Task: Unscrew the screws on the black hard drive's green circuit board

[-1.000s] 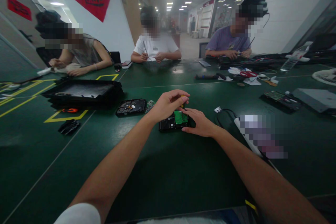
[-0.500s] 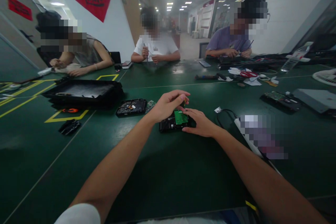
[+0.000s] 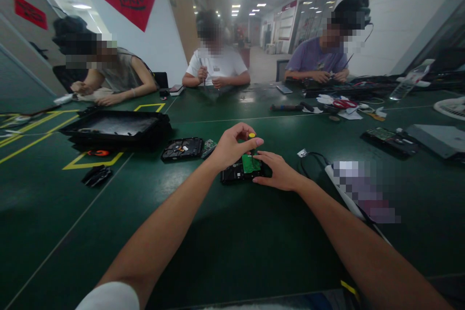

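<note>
A black hard drive with a green circuit board facing up lies on the table in front of me. My left hand is closed round a small screwdriver with a yellow cap, held upright above the board. Its lower part is mostly hidden by my fingers, so I cannot tell whether the tip touches a screw. My right hand grips the drive's right end, thumb at the near edge and fingers at the far side. Left of it lie another opened hard drive and a loose circuit board.
A black plastic tray stands at the left, with an orange-handled item and a black piece before it. A cable and a white strip lie to the right. Three people sit across the green table.
My left fingers have shifted round the screwdriver, and its yellow cap now shows on top. My right hand and the hard drive stay where they were.
</note>
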The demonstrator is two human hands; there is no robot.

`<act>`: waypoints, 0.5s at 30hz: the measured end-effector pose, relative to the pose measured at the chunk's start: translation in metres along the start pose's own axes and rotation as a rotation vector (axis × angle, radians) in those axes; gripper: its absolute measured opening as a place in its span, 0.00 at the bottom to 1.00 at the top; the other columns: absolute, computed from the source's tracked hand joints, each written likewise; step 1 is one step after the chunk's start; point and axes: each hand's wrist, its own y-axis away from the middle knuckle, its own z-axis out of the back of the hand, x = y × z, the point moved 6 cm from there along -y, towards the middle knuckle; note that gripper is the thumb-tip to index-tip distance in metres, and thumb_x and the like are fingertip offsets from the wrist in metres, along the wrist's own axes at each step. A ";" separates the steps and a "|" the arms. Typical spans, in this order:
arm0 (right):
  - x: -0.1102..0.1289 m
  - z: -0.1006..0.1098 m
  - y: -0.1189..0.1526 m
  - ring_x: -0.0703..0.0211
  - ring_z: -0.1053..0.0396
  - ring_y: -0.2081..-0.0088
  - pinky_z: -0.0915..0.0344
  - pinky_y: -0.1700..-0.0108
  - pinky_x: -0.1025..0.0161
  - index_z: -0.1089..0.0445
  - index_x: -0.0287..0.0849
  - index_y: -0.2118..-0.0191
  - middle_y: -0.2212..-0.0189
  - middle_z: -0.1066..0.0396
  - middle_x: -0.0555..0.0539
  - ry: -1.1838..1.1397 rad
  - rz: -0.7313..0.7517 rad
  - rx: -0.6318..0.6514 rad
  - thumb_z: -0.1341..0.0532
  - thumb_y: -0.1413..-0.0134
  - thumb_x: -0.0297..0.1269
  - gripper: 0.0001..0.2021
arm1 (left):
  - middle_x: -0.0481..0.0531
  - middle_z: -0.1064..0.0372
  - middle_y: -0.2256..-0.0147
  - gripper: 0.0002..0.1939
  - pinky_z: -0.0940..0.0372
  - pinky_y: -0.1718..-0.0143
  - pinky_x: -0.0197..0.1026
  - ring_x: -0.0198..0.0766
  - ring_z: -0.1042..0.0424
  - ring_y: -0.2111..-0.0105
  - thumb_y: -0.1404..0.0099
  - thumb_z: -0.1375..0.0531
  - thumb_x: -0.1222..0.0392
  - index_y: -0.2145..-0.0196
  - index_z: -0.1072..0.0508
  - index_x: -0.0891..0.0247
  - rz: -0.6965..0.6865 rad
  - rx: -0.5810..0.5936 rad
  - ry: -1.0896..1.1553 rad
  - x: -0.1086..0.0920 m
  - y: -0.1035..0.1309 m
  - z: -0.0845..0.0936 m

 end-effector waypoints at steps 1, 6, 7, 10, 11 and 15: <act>0.000 0.000 0.000 0.33 0.46 0.27 0.49 0.29 0.30 0.37 0.53 0.30 0.28 0.41 0.40 -0.001 0.002 -0.003 0.33 0.42 0.63 0.39 | 0.49 0.30 0.65 0.19 0.29 0.72 0.32 0.33 0.28 0.67 0.38 0.27 0.48 0.60 0.26 0.63 0.005 0.004 0.001 -0.001 0.000 0.000; 0.002 0.000 -0.001 0.34 0.43 0.28 0.48 0.29 0.32 0.35 0.49 0.31 0.30 0.38 0.37 0.004 0.024 -0.028 0.31 0.44 0.62 0.39 | 0.55 0.24 0.57 0.21 0.24 0.64 0.38 0.39 0.23 0.58 0.31 0.34 0.44 0.49 0.24 0.61 0.097 0.094 0.153 -0.001 0.002 -0.004; 0.003 0.001 -0.001 0.35 0.42 0.29 0.47 0.29 0.33 0.35 0.49 0.32 0.30 0.37 0.37 0.005 0.030 -0.031 0.31 0.44 0.61 0.39 | 0.56 0.24 0.55 0.21 0.23 0.61 0.39 0.40 0.23 0.55 0.30 0.35 0.44 0.47 0.25 0.60 0.118 0.110 0.199 -0.001 0.002 -0.005; 0.004 0.001 -0.002 0.35 0.41 0.29 0.47 0.29 0.34 0.34 0.48 0.32 0.31 0.36 0.36 0.011 0.045 -0.031 0.31 0.44 0.61 0.39 | 0.57 0.24 0.53 0.20 0.22 0.60 0.40 0.41 0.23 0.52 0.28 0.36 0.45 0.47 0.24 0.61 0.118 0.125 0.226 -0.001 0.002 -0.006; 0.004 0.001 -0.002 0.35 0.41 0.29 0.47 0.29 0.33 0.34 0.48 0.32 0.31 0.37 0.37 0.012 0.044 -0.030 0.31 0.43 0.61 0.38 | 0.57 0.24 0.54 0.20 0.22 0.61 0.39 0.40 0.23 0.53 0.29 0.35 0.46 0.48 0.24 0.62 0.102 0.119 0.205 -0.001 0.002 -0.006; 0.001 0.000 -0.001 0.34 0.42 0.29 0.48 0.29 0.31 0.35 0.51 0.31 0.30 0.38 0.38 0.004 0.027 -0.028 0.32 0.43 0.62 0.39 | 0.56 0.23 0.56 0.19 0.26 0.68 0.35 0.37 0.23 0.61 0.36 0.29 0.50 0.57 0.29 0.64 0.077 0.040 0.142 0.002 0.001 -0.006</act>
